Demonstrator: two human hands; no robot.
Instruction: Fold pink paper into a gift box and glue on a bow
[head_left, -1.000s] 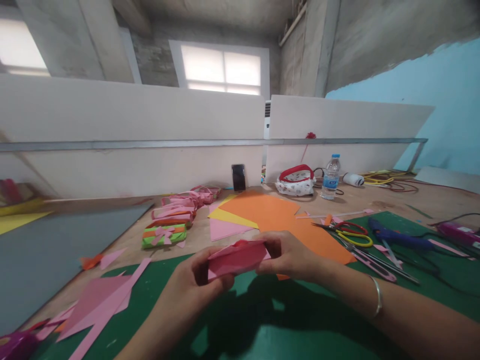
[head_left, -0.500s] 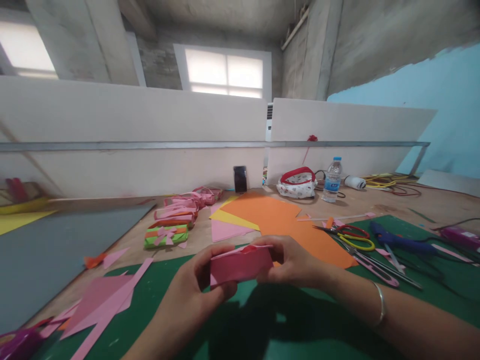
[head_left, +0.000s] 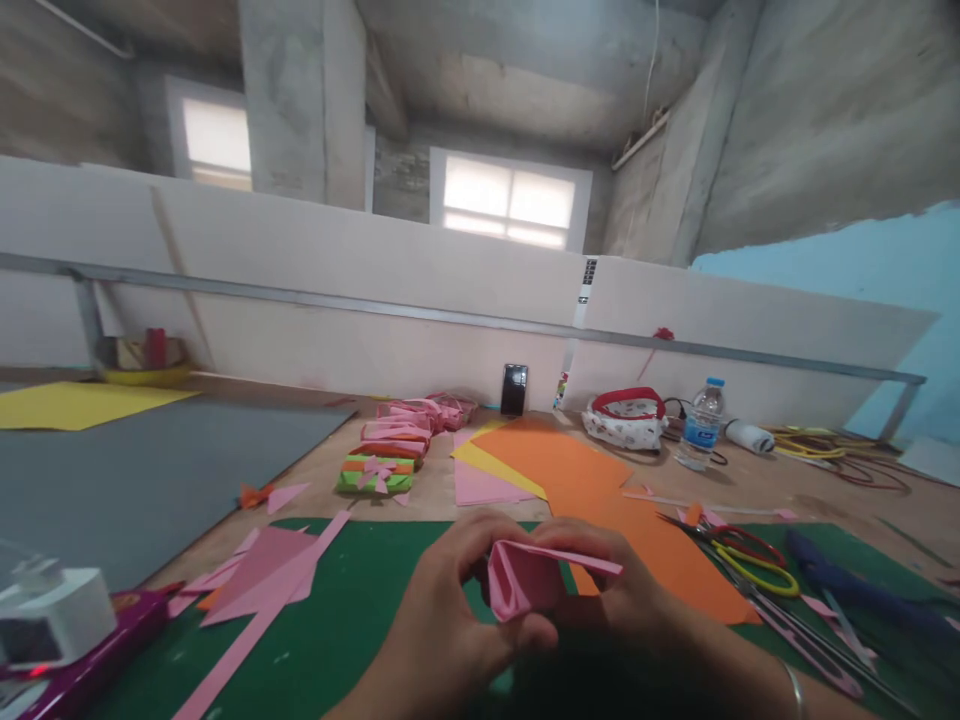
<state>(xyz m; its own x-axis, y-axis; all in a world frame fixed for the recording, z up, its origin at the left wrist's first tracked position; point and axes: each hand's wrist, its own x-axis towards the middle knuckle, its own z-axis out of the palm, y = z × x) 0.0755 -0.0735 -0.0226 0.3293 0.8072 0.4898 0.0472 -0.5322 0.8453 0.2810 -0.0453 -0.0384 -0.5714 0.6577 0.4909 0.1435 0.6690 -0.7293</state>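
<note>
A folded piece of pink paper (head_left: 529,580) is held up between both hands over the green cutting mat (head_left: 330,640). My left hand (head_left: 450,610) grips its left side, fingers behind and thumb below the fold. On the other side my right hand (head_left: 607,570) closes on the paper, its fingers along the upper flap, which sticks out to the right. The folded layers at the left end face me. Just beyond the hands lie orange paper sheets (head_left: 555,460), with a yellow sheet and pink paper partly under them.
Pink paper scraps (head_left: 262,580) and a purple power strip (head_left: 120,640) with a white plug lie left. Scissors (head_left: 757,570), tweezers and a blue glue gun (head_left: 847,580) lie right. Behind are a green paper box (head_left: 375,473), a phone (head_left: 514,388), a pouch (head_left: 624,420) and a bottle (head_left: 701,425).
Both hands have turned the pink paper, so its folded end now shows instead of its broad side. The view has swung left and tilted, bringing the power strip further into sight.
</note>
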